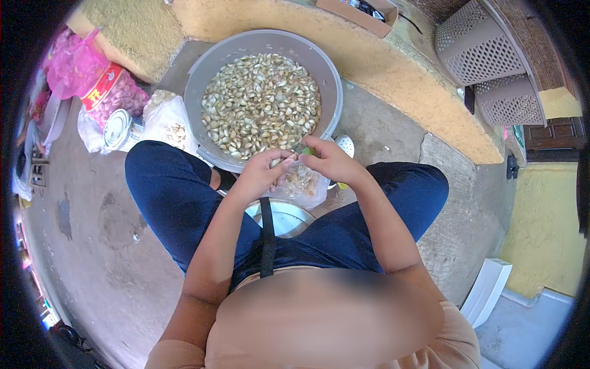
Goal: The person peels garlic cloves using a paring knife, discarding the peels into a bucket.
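Note:
A large grey tub [337, 92] full of pale garlic-like cloves in liquid stands in front of me. At its near rim my left hand [266, 172] has its fingers pinched together on a small pale piece that looks like a clove. Close beside it, my right hand [335, 161] is closed on a small knife, whose green handle partly shows between the fingers. Below both hands lies a clear plastic bag [312, 193] with peelings in it. Under the bag, between my legs, a round white lid or basin [281, 216] shows in part.
Left of the tub are a white bag [167, 119], a tin can [119, 128] and pink net sacks [117, 98]. A slotted spoon [345, 144] lies at the tub's right. Behind runs a low yellow ledge [381, 71]; a cardboard box [369, 13] sits on it.

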Action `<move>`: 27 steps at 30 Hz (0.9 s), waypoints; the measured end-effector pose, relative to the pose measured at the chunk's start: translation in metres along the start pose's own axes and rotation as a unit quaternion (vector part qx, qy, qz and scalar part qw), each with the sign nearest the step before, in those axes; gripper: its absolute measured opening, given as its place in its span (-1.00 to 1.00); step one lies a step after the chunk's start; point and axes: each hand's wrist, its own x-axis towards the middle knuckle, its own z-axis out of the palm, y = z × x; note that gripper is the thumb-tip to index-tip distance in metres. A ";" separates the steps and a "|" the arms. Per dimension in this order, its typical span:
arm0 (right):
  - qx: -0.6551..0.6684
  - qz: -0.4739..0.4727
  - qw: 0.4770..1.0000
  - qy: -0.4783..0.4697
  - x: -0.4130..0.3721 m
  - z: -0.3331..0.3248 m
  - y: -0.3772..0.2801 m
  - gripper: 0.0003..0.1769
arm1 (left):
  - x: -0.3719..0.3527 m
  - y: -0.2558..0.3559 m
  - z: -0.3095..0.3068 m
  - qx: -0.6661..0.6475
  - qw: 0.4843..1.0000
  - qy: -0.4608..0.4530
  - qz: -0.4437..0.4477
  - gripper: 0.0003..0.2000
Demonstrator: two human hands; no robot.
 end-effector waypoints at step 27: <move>-0.088 -0.066 0.993 0.032 -0.002 0.004 -0.012 -0.73 | -0.006 0.014 -0.012 0.061 0.994 0.019 0.084 -0.83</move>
